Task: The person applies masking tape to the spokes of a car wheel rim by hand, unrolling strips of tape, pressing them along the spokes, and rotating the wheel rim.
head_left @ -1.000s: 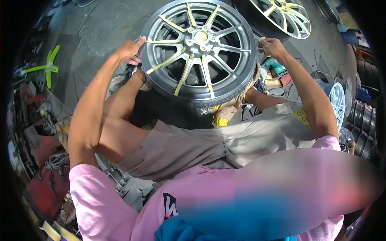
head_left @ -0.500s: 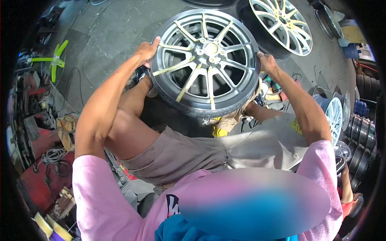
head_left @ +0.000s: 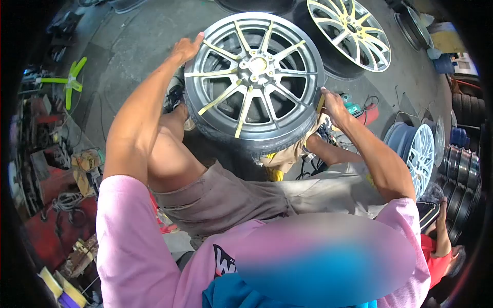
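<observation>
A silver multi-spoke wheel [head_left: 258, 72] with yellowish strips along several spokes lies face up before my knees, a dark tire around its rim. My left hand [head_left: 189, 49] is closed on the wheel's upper left edge, fingers partly hidden beneath it. On the right edge, my right hand [head_left: 333, 104] grips the wheel, with a small yellowish piece showing at its fingers. Under the wheel's near edge sits a beige and yellow bundle [head_left: 277, 163], partly hidden.
Another wheel with yellowish spokes [head_left: 352, 31] leans at the upper right. Further right stand a pale blue wheel [head_left: 421, 159] and stacked rims [head_left: 457, 185]. A green fan-shaped object [head_left: 73, 82] is at the left. A person in red [head_left: 435, 259] is at the lower right.
The wheel has turned counter-clockwise, its strips shifting round. My right hand has closed on the rim and moved down; my left hand has moved up along the edge. A person in red has appeared.
</observation>
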`<state>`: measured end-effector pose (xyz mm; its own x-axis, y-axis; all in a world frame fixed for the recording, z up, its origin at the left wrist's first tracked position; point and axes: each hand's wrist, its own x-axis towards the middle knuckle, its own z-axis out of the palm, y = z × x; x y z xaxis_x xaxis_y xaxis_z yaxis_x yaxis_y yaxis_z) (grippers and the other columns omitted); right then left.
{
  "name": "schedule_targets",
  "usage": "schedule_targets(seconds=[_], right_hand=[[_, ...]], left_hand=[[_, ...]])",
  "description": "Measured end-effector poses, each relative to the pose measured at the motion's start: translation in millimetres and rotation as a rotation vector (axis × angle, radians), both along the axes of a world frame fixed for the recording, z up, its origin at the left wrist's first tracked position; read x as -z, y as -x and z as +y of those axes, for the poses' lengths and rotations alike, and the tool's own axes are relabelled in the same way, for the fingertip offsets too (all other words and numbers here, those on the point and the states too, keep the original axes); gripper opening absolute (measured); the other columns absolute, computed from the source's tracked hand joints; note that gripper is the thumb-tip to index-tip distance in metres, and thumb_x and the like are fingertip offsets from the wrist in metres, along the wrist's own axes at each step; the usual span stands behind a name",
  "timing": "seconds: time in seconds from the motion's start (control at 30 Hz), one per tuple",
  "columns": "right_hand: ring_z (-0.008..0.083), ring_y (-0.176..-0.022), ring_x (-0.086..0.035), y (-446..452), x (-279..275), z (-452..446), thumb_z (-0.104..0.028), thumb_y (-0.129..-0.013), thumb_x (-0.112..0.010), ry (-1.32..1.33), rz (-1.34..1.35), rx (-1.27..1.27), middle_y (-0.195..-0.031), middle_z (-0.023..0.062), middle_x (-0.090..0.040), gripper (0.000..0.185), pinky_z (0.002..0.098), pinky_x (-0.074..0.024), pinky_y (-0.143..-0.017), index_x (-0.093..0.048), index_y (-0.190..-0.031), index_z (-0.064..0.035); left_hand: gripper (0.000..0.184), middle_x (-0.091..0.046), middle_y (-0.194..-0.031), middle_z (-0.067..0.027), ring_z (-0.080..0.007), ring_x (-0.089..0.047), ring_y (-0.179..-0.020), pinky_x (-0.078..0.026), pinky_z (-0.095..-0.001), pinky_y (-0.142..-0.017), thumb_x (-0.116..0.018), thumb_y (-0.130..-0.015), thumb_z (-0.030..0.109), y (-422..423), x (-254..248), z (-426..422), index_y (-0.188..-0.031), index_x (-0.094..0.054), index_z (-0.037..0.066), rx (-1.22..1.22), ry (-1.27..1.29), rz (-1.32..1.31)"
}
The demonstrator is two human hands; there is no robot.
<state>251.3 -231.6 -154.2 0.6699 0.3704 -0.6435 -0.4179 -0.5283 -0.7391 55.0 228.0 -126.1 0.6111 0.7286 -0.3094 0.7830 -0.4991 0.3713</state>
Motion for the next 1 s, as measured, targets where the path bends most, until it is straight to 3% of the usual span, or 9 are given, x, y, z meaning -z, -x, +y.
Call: schedule_targets(seconds=[0.07,0.2,0.3,0.53,0.63,0.8,0.83,0.9,1.0], right_hand=[[0.0339,-0.109,-0.059,-3.7,12.1,-0.5,-0.038,-0.098,-0.053,-0.016,-0.046,0.001,-0.124,0.0260,-0.056,0.066,0.0486,-0.0508,-0.091,-0.042,-0.135,0.0148],[0.0318,-0.098,-0.063,-5.4,0.1,0.9,-0.036,-0.099,-0.052,0.018,-0.037,-0.025,-0.113,0.0232,-0.060,0.058,0.0460,-0.0537,-0.083,-0.048,-0.128,0.0141],[0.0262,-0.070,-0.065,-17.8,-5.1,2.5,-0.032,-0.101,-0.051,0.086,-0.113,-0.216,-0.087,0.0180,-0.065,0.044,0.0392,-0.0557,-0.066,-0.063,-0.102,0.0103],[0.0310,-0.074,-0.066,-21.8,-56.7,16.2,-0.036,-0.095,-0.057,0.219,-0.740,-0.349,-0.078,0.0191,-0.067,0.040,0.0418,-0.0505,-0.074,-0.065,-0.097,0.0029],[0.0251,-0.071,-0.060,16.9,-104.4,25.5,-0.035,-0.094,-0.060,0.138,-0.790,-0.425,-0.076,0.0170,-0.063,0.039,0.0382,-0.0474,-0.070,-0.064,-0.096,0.0031],[0.0117,-0.067,-0.050,83.8,-174.4,19.6,-0.026,-0.095,-0.064,-0.087,-0.793,-0.466,-0.071,0.0064,-0.055,0.030,0.0300,-0.0433,-0.064,-0.062,-0.091,0.0037],[0.0117,-0.067,-0.050,93.2,-180.9,16.4,-0.026,-0.095,-0.064,-0.088,-0.793,-0.462,-0.071,0.0064,-0.055,0.030,0.0300,-0.0433,-0.064,-0.062,-0.091,0.0037],[0.0102,-0.069,-0.049,104.2,-187.7,11.4,-0.020,-0.095,-0.064,-0.149,-0.691,-0.296,-0.074,0.0036,-0.052,0.025,0.0280,-0.0417,-0.064,-0.061,-0.089,0.0034],[0.0100,-0.070,-0.047,99.2,-182.9,6.7,-0.018,-0.095,-0.065,-0.125,-0.756,-0.344,-0.077,0.0036,-0.050,0.023,0.0282,-0.0414,-0.065,-0.060,-0.089,0.0043]], left_hand=[[0.100,-0.059,-0.127,-0.0305,-0.0413,-0.057,-0.121,-0.048,-0.0482,-0.098,-0.035,-0.088,0.079,-2.3,-3.0,-4.0,-0.126,-0.059,-0.010,-0.046,0.090,-0.004],[0.100,-0.062,-0.121,-0.0304,-0.0387,-0.063,-0.112,-0.055,-0.0464,-0.086,-0.039,-0.088,0.079,0.5,-1.5,-14.8,-0.125,-0.058,-0.012,-0.139,0.173,-0.033],[0.098,-0.060,-0.124,-0.0304,-0.0385,-0.063,-0.111,-0.055,-0.0466,-0.087,-0.041,-0.089,0.077,3.3,0.7,-8.5,-0.127,-0.056,-0.012,-0.113,0.254,-0.056],[0.090,-0.064,-0.117,-0.0313,-0.0399,-0.064,-0.108,-0.050,-0.0443,-0.096,-0.044,-0.092,0.071,11.9,9.4,-3.2,-0.121,-0.060,-0.013,-0.031,0.134,-0.099],[0.075,-0.060,-0.131,-0.0249,-0.0416,-0.058,-0.121,-0.046,-0.0471,-0.102,-0.050,-0.093,0.062,12.8,-0.3,-9.3,-0.126,-0.062,-0.004,0.005,-0.018,-0.063],[0.048,-0.070,-0.115,-0.0152,-0.0353,-0.062,-0.116,-0.047,-0.0445,-0.101,-0.067,-0.087,0.048,1.5,-12.0,-36.1,-0.112,-0.070,0.007,0.089,-0.023,-0.246],[0.042,-0.074,-0.100,-0.0140,-0.0276,-0.071,-0.093,-0.055,-0.0390,-0.084,-0.073,-0.086,0.039,3.3,-27.1,-53.8,-0.104,-0.072,0.001,0.152,-0.068,-0.307],[0.039,-0.074,-0.096,-0.0122,-0.0241,-0.071,-0.087,-0.057,-0.0367,-0.077,-0.074,-0.086,0.036,-12.1,-19.0,-51.7,-0.103,-0.072,0.001,0.109,0.057,-0.275],[0.030,-0.073,-0.089,-0.0089,-0.0155,-0.069,-0.070,-0.058,-0.0299,-0.060,-0.074,-0.088,0.029,-39.9,-2.0,-45.0,-0.098,-0.072,0.000,0.011,0.283,-0.247]])
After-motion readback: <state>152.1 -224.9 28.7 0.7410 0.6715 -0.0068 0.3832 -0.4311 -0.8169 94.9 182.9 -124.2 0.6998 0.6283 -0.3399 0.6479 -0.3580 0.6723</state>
